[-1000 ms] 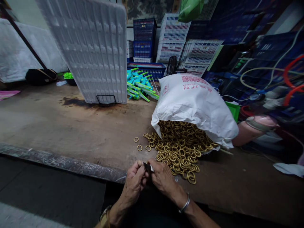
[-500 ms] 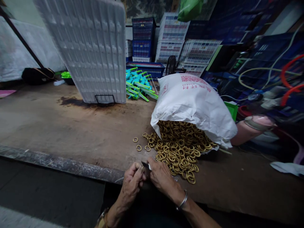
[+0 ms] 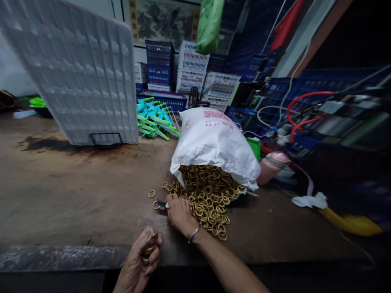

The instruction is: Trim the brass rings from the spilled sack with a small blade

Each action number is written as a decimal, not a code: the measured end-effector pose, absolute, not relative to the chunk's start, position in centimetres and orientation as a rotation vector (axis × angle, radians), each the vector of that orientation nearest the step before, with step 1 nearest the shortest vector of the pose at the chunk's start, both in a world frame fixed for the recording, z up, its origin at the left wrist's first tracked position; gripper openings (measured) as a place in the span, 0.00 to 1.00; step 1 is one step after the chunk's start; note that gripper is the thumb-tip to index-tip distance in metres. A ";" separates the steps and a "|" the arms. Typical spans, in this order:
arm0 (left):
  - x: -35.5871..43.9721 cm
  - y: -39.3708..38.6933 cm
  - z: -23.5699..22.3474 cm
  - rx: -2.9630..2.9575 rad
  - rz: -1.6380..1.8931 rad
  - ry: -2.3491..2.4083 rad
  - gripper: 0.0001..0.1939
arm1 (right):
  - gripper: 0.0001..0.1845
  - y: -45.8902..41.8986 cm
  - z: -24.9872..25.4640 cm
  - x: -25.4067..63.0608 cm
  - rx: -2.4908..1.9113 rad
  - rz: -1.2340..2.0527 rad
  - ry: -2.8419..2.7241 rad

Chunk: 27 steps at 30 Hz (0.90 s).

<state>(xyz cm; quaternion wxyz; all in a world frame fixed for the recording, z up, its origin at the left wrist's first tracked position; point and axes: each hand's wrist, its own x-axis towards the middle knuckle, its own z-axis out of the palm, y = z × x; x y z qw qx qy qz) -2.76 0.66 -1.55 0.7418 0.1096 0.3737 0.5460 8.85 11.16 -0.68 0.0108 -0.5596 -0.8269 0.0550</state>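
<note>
My left hand (image 3: pixel 140 254) is closed around a few brass-coloured rings (image 3: pixel 148 253), close to the table's front edge. My right hand (image 3: pixel 180 213), palm down at the left side of the ring pile (image 3: pixel 210 203), grips a small knife (image 3: pixel 161 204). Its dark flat blade points left over a loose ring (image 3: pixel 156 206); whether they touch I cannot tell. Another ring (image 3: pixel 152 194) lies just behind. More rings spill from the open mouth of a white woven sack (image 3: pixel 210 138) with red print, lying on its side. The knife's handle is mostly hidden in my fingers.
A grey ribbed plastic panel (image 3: pixel 88 81) stands in a black wire holder (image 3: pixel 106 139) at the left. Turquoise and green plastic parts (image 3: pixel 157 118) lie behind, before stacked crates (image 3: pixel 160 61). A pink bottle (image 3: pixel 273 167) and hoses (image 3: pixel 305 122) are at the right.
My hands have moved apart: the right has reached forward with the knife to the rings, while the left stays near the edge, rings now visible in it. The view has swung right.
</note>
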 end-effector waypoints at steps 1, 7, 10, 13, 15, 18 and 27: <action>-2.9 0.7 -1.6 0.224 1.186 0.805 0.11 | 0.09 11.3 -0.8 8.8 -1.748 0.165 -2.574; -3.1 0.9 -2.1 0.131 1.147 0.751 0.12 | 0.10 11.3 -0.5 8.9 -1.715 0.168 -2.574; -3.0 1.0 -2.3 0.138 1.162 0.772 0.12 | 0.14 11.1 -0.3 9.0 -1.723 0.177 -2.592; -2.7 1.3 -2.3 0.219 1.176 0.877 0.14 | 0.15 10.6 -0.5 9.4 -1.660 0.237 -2.576; -2.3 1.6 -2.3 0.311 1.185 0.984 0.15 | 0.14 10.1 -0.7 9.8 -1.535 0.346 -2.530; -1.7 1.9 -2.2 0.429 1.182 1.138 0.17 | 0.14 9.1 -0.8 10.5 -1.303 0.557 -2.398; -0.5 2.0 -2.2 0.665 1.211 1.183 0.15 | 0.07 7.0 -0.1 10.9 -1.194 1.042 -2.068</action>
